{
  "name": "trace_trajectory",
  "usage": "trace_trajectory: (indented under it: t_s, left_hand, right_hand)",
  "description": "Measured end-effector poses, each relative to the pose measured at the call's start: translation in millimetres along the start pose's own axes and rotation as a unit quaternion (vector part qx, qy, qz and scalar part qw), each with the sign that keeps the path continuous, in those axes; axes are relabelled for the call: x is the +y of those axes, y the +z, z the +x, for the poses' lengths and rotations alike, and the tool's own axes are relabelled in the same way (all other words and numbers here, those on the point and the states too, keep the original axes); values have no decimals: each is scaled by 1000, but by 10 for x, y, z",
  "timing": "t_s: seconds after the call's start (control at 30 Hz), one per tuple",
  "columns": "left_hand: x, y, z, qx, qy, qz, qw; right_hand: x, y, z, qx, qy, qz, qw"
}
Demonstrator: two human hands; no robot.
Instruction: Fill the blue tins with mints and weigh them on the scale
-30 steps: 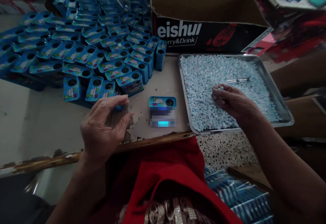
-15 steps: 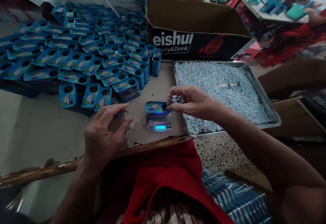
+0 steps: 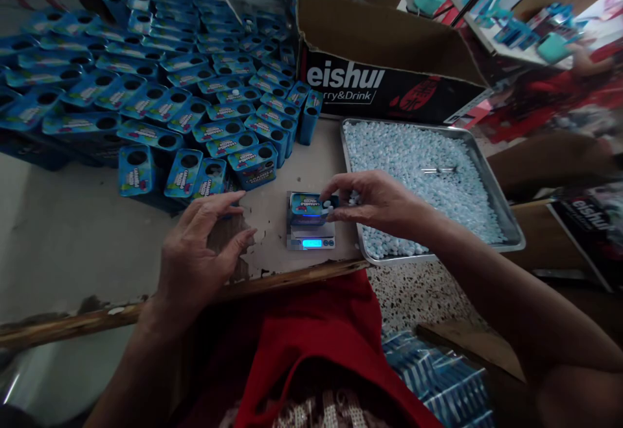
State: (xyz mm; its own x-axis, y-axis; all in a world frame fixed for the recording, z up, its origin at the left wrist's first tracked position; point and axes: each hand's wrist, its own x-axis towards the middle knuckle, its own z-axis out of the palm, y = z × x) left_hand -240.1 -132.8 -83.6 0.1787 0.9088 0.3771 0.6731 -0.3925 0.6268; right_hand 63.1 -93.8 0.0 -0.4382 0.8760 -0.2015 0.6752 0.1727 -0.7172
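A small blue candy box (image 3: pixel 306 207) lies on a digital scale (image 3: pixel 311 239) with a lit blue display. My right hand (image 3: pixel 372 202) is curled at the box's right end, its fingers closed around several pale candies (image 3: pixel 354 199). A few candies show at the fingertips, by the round hole in the box; how many are inside is hidden. My left hand (image 3: pixel 204 239) hovers over the table left of the scale, fingers apart and holding nothing. Right of the scale, a metal tray (image 3: pixel 516 236) is spread with pale blue and white candies (image 3: pixel 403 149).
Rows of blue boxes (image 3: pixel 170 103) with round holes crowd the left of the table. Behind the tray stands an open cardboard carton (image 3: pixel 394 84). A wooden table edge (image 3: pixel 292 278) runs before me. At the far right another person's arm (image 3: pixel 591 58) reaches by a teal bowl (image 3: pixel 553 48).
My right hand has tipped candies toward the box's hole, and fewer show in its fingers. My left hand stays spread. The whole view has shifted slightly.
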Motion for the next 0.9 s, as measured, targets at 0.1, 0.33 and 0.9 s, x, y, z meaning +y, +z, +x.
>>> trace_trajectory:
  t_s: [0.1, 0.33, 0.9]
  left_hand:
    - [-5, -2, -4, 1, -6, -6, 1000]
    - [45, 8, 8, 11, 13, -6, 1000]
    - [540, 332, 748, -67, 55, -10, 996]
  right_hand:
    - [1, -41, 7, 7, -2, 66, 998]
    - [605, -408, -306, 239, 151, 401, 872]
    - [1078, -285, -756, 203, 206, 600, 746]
